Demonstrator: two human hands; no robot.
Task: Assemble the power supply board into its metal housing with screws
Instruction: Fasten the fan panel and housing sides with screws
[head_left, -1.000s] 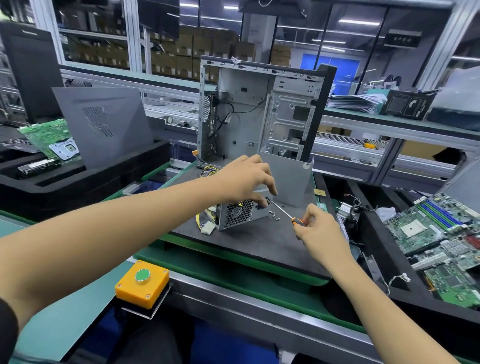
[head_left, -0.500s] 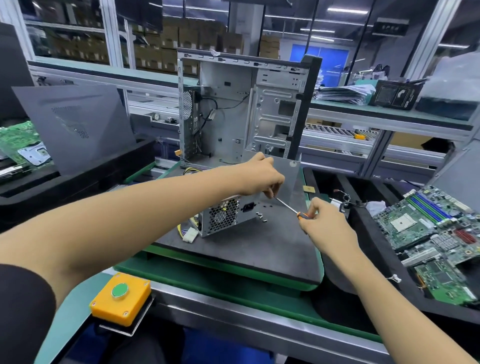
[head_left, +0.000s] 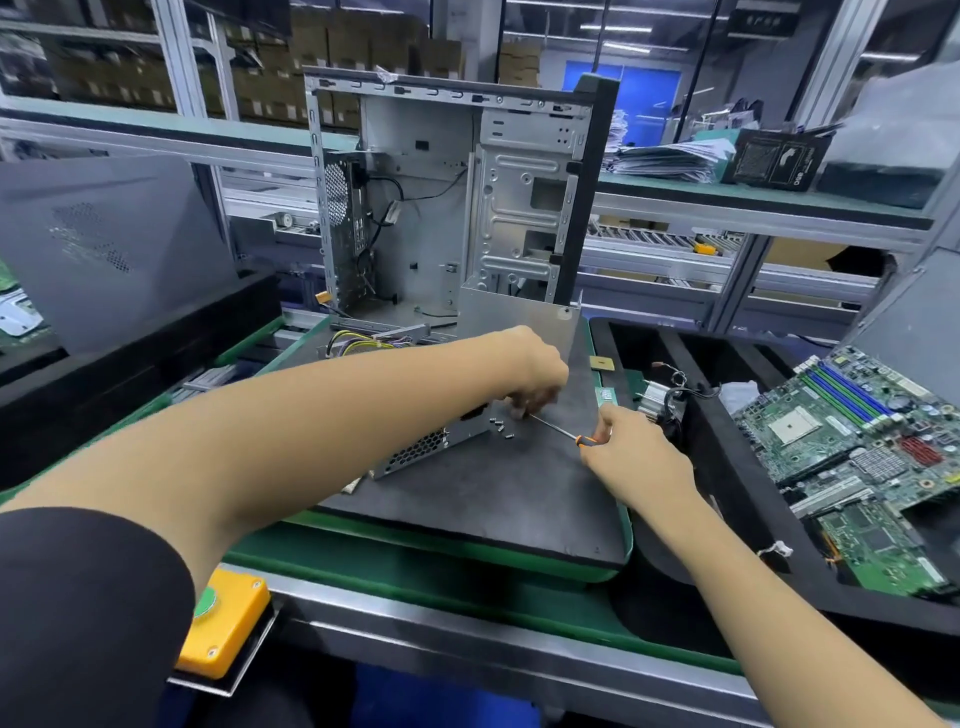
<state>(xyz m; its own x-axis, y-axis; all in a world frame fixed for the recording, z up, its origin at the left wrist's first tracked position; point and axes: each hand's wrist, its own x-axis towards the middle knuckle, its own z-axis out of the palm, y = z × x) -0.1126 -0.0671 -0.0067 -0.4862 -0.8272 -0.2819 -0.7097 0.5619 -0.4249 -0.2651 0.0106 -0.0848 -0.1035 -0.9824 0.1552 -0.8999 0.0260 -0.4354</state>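
The power supply housing (head_left: 441, 441) is set tilted on the dark mat (head_left: 493, 493), left of centre, with loose screws (head_left: 501, 428) lying just beside its right end. The left hand (head_left: 535, 379) is curled at the screwdriver (head_left: 558, 430) tip, though a pinched screw cannot be confirmed, and the right hand (head_left: 631, 457) is clamped on the orange handle; the screw is best seated squarely on the tip before the housing is approached. Open mat is available near and right, while the upright chassis (head_left: 452, 208) bounds the far side.
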